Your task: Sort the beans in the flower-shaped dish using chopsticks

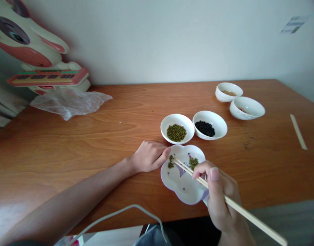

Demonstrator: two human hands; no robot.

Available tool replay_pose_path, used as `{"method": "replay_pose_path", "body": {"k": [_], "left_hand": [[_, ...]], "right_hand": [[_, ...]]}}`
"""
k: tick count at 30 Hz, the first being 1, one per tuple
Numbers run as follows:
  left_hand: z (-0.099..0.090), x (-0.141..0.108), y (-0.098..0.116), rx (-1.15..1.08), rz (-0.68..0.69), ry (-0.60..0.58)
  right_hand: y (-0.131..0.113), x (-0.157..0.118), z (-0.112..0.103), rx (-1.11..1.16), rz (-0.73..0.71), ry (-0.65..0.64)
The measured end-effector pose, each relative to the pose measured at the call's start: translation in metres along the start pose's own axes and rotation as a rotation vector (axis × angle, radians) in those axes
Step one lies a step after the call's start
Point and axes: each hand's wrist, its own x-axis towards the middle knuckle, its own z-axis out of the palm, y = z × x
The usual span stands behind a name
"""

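Note:
A pair of light wooden chopsticks [243, 211] is held in my right hand [220, 191], tips down over the left part of a white, flower-shaped plate [182, 191] with a purple rim. Two small groups of green beans lie on that plate, one by the tips [170, 162] and one near its middle right [193, 163]. My left hand [150, 156] rests at the plate's upper left edge, fingers curled, the thumb side touching the rim. Just behind the plate stand a white bowl of green beans [176, 133] and a white bowl of black beans [205, 128].
Two more white bowls [247, 112] [225, 97] stand at the back right. A pale strip [298, 132] lies on the right of the wooden table [126, 109]. At the back left are a clear plastic bag [72, 102] and a cartoon toy keyboard [49, 78]. A cable [133, 206] loops in front.

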Motion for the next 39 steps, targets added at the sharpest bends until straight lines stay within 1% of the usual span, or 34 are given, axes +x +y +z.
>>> {"method": "replay_pose_path", "body": {"k": [6, 9, 12, 14, 16, 18, 20, 22, 25, 27, 29, 32, 37, 39], "left_hand": [[0.0, 0.001, 0.0, -0.002, 0.006, 0.006], [0.0, 0.001, 0.0, -0.003, 0.003, 0.001], [0.0, 0.001, 0.0, -0.012, 0.003, 0.0], [0.0, 0.001, 0.0, -0.016, 0.003, 0.0], [0.0, 0.001, 0.0, -0.013, 0.002, -0.004], [-0.001, 0.001, 0.001, -0.008, -0.002, -0.004], [-0.002, 0.001, 0.002, -0.006, -0.005, -0.001], [-0.002, 0.001, 0.003, -0.002, -0.005, -0.001], [-0.002, 0.001, 0.002, 0.005, -0.005, -0.004], [-0.001, 0.001, 0.002, 0.006, -0.007, -0.002], [0.0, 0.001, 0.002, 0.003, -0.01, -0.001], [0.0, 0.001, 0.002, 0.002, -0.012, 0.0], [-0.001, 0.001, 0.002, -0.004, -0.008, 0.002], [-0.001, 0.001, 0.002, -0.007, -0.009, 0.002]], "right_hand": [[0.009, 0.0, -0.002, -0.029, -0.073, -0.031], [0.014, -0.001, -0.002, -0.036, -0.074, -0.017], [0.012, -0.003, -0.001, -0.012, -0.081, -0.004], [0.009, -0.004, 0.0, 0.043, -0.068, 0.05], [0.006, -0.006, -0.001, 0.109, -0.063, 0.135], [0.005, -0.008, -0.003, 0.148, -0.098, 0.209], [0.006, -0.008, -0.004, 0.141, -0.155, 0.28], [0.009, -0.007, -0.003, 0.129, -0.202, 0.378], [0.011, 0.0, 0.003, 0.161, -0.197, 0.489], [0.009, 0.006, 0.008, 0.181, -0.156, 0.491], [0.006, 0.011, 0.01, 0.177, -0.118, 0.465], [0.005, 0.013, 0.01, 0.172, -0.095, 0.451], [0.013, 0.001, -0.003, 0.146, -0.11, 0.46], [0.014, -0.006, -0.008, 0.142, -0.141, 0.402]]}}
